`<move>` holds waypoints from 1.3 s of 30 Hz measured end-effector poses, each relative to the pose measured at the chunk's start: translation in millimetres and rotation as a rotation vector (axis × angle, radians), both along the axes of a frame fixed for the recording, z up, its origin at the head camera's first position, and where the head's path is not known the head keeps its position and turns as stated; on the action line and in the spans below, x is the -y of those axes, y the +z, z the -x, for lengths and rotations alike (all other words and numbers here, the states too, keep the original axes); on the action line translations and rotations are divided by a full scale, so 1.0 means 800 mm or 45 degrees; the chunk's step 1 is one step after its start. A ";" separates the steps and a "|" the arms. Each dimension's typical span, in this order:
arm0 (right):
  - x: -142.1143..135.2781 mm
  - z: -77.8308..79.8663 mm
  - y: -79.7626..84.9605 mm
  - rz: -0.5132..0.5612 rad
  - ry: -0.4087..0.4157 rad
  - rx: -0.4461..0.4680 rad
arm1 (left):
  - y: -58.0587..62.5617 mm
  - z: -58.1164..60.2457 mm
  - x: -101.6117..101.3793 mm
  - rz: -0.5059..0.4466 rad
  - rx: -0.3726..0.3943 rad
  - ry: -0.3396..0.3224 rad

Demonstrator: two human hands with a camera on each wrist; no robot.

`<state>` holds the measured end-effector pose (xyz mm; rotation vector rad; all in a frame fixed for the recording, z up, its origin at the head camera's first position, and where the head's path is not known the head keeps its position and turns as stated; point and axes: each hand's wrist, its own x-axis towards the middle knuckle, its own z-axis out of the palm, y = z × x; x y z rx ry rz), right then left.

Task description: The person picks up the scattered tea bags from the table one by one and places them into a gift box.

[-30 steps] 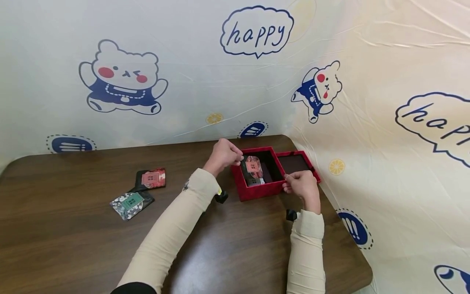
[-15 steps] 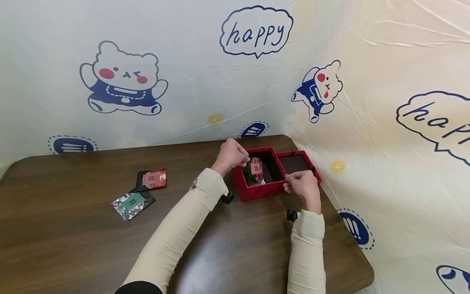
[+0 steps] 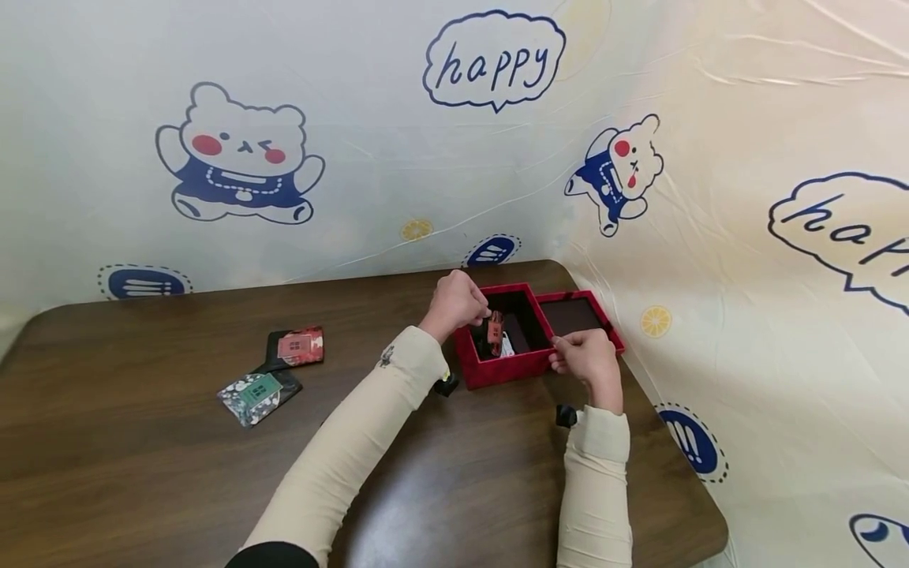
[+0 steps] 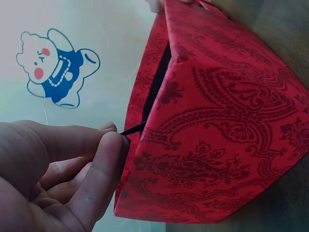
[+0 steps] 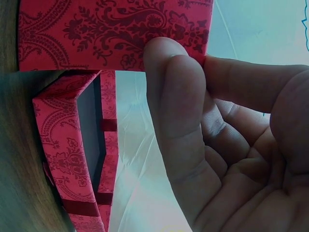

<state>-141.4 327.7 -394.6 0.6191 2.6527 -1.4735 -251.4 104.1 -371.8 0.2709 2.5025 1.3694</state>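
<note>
A red patterned box with a dark inside stands open-topped at the back right of the table. My left hand reaches over its left wall and pinches the edge of a black sachet with a red label, which stands steeply tilted inside the box. In the left wrist view only a thin black edge of this sachet shows between thumb and finger; the box wall hides the rest. My right hand grips the box's near right corner, fingertips on the patterned wall in the right wrist view.
The box's shallow red lid, dark inside, lies right behind the right hand. On the left of the brown table, a red-labelled sachet partly overlaps a green-labelled one. A printed cloth wall borders the table's back and right.
My left hand has moved right over the box, turning the sachet from lying face-up towards standing on edge. The right hand has kept its grip on the corner.
</note>
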 end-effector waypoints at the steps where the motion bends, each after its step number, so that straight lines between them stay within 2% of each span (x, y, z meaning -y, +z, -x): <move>1: 0.000 0.000 -0.001 -0.002 0.002 -0.001 | -0.001 -0.001 0.000 0.009 -0.010 -0.002; 9: 0.000 -0.002 -0.001 -0.006 -0.003 -0.007 | -0.004 -0.002 -0.003 0.080 -0.088 -0.014; 21: 0.005 -0.003 0.007 0.009 0.038 0.010 | -0.002 -0.004 0.002 0.125 -0.108 -0.006; 28: -0.002 -0.014 0.008 0.002 0.048 0.026 | -0.001 -0.009 -0.007 0.186 -0.156 -0.031; 32: -0.005 -0.020 0.009 0.002 0.034 0.031 | 0.001 -0.012 -0.011 0.168 -0.159 -0.059; 39: 0.011 -0.012 0.009 0.047 0.086 0.046 | -0.001 -0.012 0.007 0.210 -0.190 -0.020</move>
